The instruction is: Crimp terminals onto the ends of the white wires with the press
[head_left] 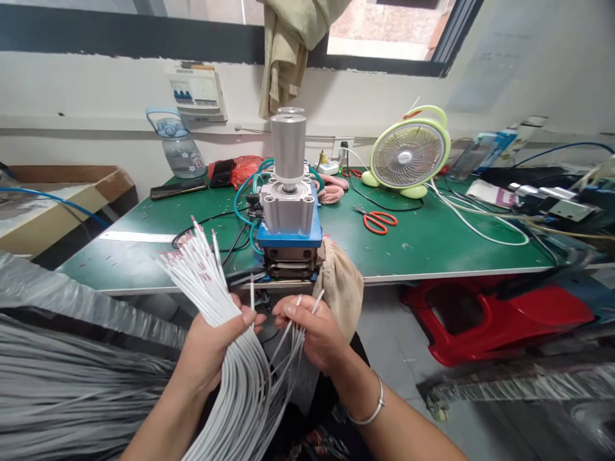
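Observation:
A thick bundle of white cables with reddish ends fans up and to the left out of my left hand, which is closed round it. One single cable stands upright by the left fingertips. My right hand, with a bangle on its wrist, pinches a few thin white cables whose tips poke above the fingers. Just beyond both hands, at the table edge, stands a pneumatic press with a silver cylinder and a blue plate. Its lower front is close to the fingertips, not touched.
On the green table lie orange-handled scissors, a phone and a white ruler strip. A green fan and a water bottle stand behind. A cloth bag hangs beside the press. A red stool is under the table; grey cables lie left.

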Motion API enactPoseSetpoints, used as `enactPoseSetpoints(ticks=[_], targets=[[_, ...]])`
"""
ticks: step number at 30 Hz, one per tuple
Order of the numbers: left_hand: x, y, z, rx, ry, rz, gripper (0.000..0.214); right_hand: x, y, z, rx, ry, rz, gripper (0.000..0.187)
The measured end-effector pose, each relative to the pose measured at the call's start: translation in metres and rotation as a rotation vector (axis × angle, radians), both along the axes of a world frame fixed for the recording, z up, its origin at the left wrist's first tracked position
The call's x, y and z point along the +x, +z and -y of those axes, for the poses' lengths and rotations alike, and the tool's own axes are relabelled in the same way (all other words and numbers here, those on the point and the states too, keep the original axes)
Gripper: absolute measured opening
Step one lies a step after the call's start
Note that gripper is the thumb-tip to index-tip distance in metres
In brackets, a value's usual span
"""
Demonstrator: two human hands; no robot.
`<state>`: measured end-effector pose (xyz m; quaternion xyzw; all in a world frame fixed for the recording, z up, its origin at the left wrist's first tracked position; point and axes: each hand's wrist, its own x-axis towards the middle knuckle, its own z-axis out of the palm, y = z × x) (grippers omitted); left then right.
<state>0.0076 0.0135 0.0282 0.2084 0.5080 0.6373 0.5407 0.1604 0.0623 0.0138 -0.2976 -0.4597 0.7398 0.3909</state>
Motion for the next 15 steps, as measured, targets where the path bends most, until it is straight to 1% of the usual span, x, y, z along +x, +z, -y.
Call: enactPoseSetpoints(ticks=[2,4,6,7,8,11,13,15], targets=[[0.004,-0.007,0.000,0.034,-0.034,-0.183,0.027,-0.003,-0.003,0.001,0.009,0.024,0.032,0.020],[0.007,-0.012,0.000,0.061,-0.064,-0.402,0.022,-0.007,-0.004,0.002,0.080,0.057,0.089,0.024],[0.008,-0.013,-0.001,0.058,-0.045,-0.533,0.020,-0.011,-0.004,0.002,0.137,0.051,0.116,0.027],[0.008,-0.011,-0.001,0.050,-0.016,-0.523,0.020,-0.012,-0.003,0.001,0.122,0.029,0.101,0.028],[0.007,-0.008,-0.001,0.040,0.022,-0.460,0.023,-0.013,-0.002,0.000,0.072,-0.001,0.067,0.028],[0.000,0.006,-0.003,0.023,0.167,-0.113,0.031,-0.014,0.004,-0.007,-0.131,-0.080,-0.074,0.025],[-0.007,0.017,-0.005,0.049,0.273,0.057,0.029,-0.013,0.010,-0.012,-0.210,-0.111,-0.133,0.025],[-0.015,0.027,-0.006,0.086,0.359,0.124,0.023,-0.012,0.017,-0.017,-0.255,-0.137,-0.158,0.024]])
